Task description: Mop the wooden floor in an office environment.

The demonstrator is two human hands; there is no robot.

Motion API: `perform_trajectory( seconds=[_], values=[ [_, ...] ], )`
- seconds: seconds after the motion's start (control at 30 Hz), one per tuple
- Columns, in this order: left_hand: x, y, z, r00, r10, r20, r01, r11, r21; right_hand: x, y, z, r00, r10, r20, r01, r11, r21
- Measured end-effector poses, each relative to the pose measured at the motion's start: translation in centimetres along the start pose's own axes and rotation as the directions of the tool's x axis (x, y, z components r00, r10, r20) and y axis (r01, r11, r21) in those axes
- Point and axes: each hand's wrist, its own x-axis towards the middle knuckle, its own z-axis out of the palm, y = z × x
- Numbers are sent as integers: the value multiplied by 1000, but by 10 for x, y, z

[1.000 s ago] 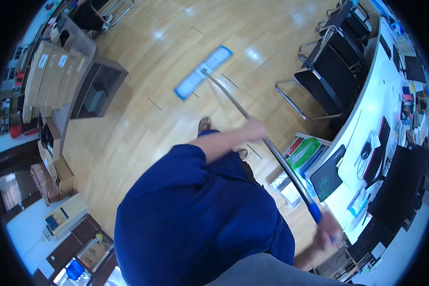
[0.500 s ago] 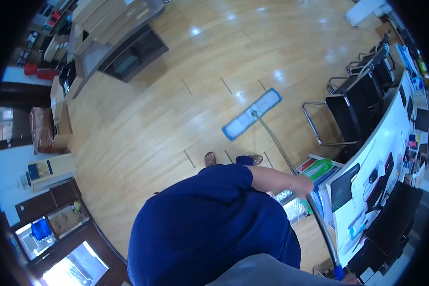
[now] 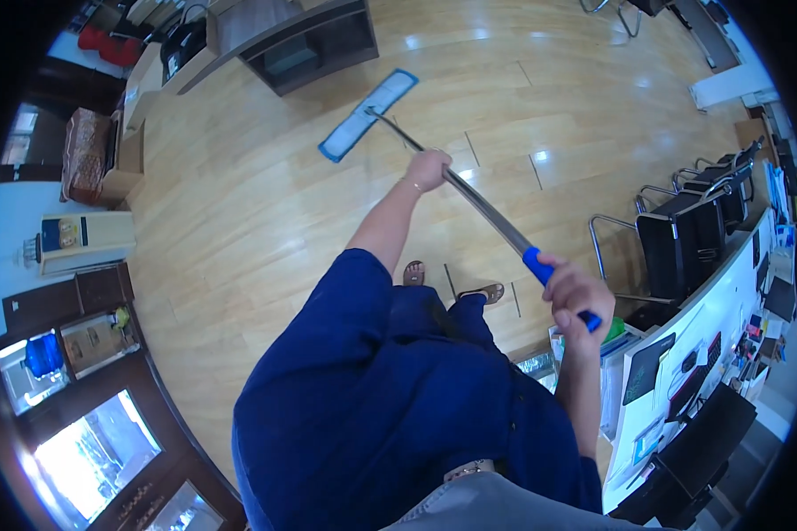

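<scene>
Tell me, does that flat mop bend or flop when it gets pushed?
The mop pole looks like straight metal, so probably stiff. The flat mop head lies flush on the glossy wooden floor, so it likely glides easily. It seems light.

Open floor (image 3: 266,221); chairs (image 3: 682,234) rightward

A single head-worn fisheye looks steeply down from standing height over the wearer's blue-clad torso (image 3: 390,407). Wooden floor (image 3: 239,221) spreads toward twelve o'clock, bending at the rim.
</scene>
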Motion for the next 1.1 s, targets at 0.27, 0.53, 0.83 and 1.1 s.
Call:
perform_trajectory(
  seconds=[0.27, 0.53, 0.83, 1.1],
  values=[
    [-179, -68, -74, 864, -409, -293, 447, 892, 73, 44, 33, 79, 939, 47, 339, -148, 949, 278],
    [-367, -42, -69, 624, -739, -254, 771, 635, 45, 3, 59, 120, 805, 77, 589, -363, 848, 386],
    [-310, 104, -59, 883, -468, -25, 461, 858, 226, -48, -54, -6, 923, 68, 378, -264, 827, 496],
    [-209, 326, -18, 957, 195, 213, -164, 974, -158, -200, -280, -165, 875, -234, 424, 193, 972, 137]
  ],
)
